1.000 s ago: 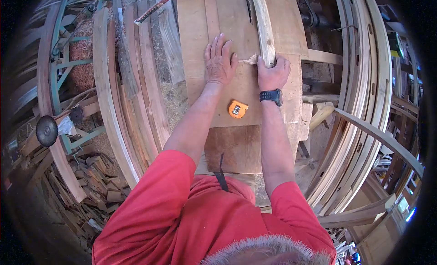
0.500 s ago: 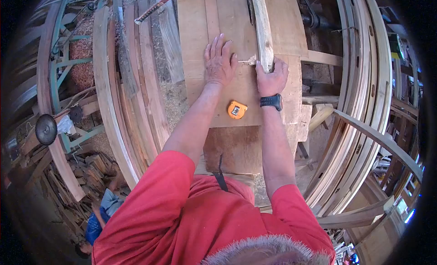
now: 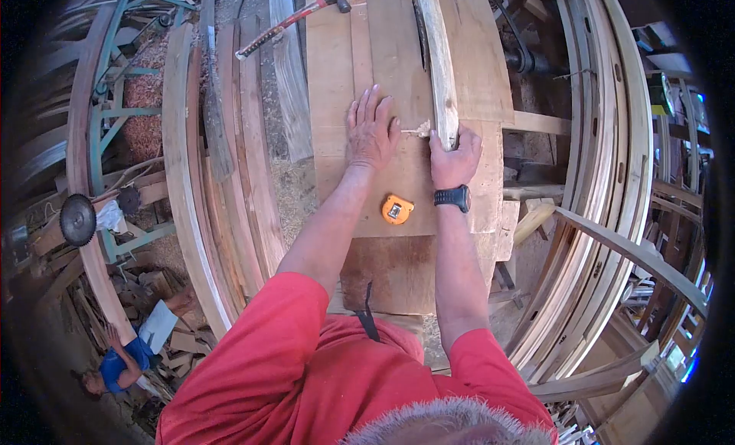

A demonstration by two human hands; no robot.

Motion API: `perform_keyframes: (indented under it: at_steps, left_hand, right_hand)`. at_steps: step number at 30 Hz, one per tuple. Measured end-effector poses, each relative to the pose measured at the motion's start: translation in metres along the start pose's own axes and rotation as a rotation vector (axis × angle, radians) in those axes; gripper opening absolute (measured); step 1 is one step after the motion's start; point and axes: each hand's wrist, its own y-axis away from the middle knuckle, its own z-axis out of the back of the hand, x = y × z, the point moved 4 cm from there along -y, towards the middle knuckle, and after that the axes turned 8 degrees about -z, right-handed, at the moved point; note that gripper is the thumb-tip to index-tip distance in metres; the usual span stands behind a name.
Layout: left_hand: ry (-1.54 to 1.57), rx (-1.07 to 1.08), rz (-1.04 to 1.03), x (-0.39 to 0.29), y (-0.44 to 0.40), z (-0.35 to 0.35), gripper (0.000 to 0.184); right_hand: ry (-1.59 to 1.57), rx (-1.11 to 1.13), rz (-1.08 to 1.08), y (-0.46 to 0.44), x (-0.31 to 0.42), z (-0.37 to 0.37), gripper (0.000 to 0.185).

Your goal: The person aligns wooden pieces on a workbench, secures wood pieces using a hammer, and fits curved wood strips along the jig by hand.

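My left hand (image 3: 373,135) lies flat on the plywood bench top (image 3: 337,196), fingers spread, holding nothing. My right hand (image 3: 455,157) is closed around the near end of a long, rough-edged wooden strip (image 3: 441,66), thumb on its left side. Between the hands, beside the strip's end, is a small pale splintered bit of wood (image 3: 423,129). An orange tape measure (image 3: 396,209) rests on the plywood below my hands, touched by neither. The strip's far end runs out of view at the top.
A hammer (image 3: 295,20) with a red and black handle lies at the upper left. Long boards (image 3: 180,139) are on the left, curved timbers (image 3: 605,169) on the right. A circular saw blade (image 3: 78,220) stands far left. Another person (image 3: 126,361) in blue is at lower left.
The view has shifted, so the bench sits lower and the hammer's head shows. Both hands keep their places on the plywood and strip. The person in blue now shows more fully.
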Motion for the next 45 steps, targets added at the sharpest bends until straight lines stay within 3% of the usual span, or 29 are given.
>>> perform_keyframes:
  at_steps: [18, 29, 45]
  left_hand:
    - [-0.003, -0.038, -0.014, 0.0, 0.0, -0.001, 0.053]
    - [-0.008, -0.012, -0.003, 0.001, 0.0, -0.002, 0.054]
    - [0.006, -0.02, -0.002, 0.002, 0.001, -0.001, 0.053]
  right_hand:
    - [-0.102, 0.013, 0.024, 0.011, -0.003, 0.002, 0.063]
    - [-0.159, -0.02, -0.006, 0.007, 0.001, 0.009, 0.048]
    - [-0.209, -0.096, -0.071, 0.003, -0.006, 0.01, 0.044]
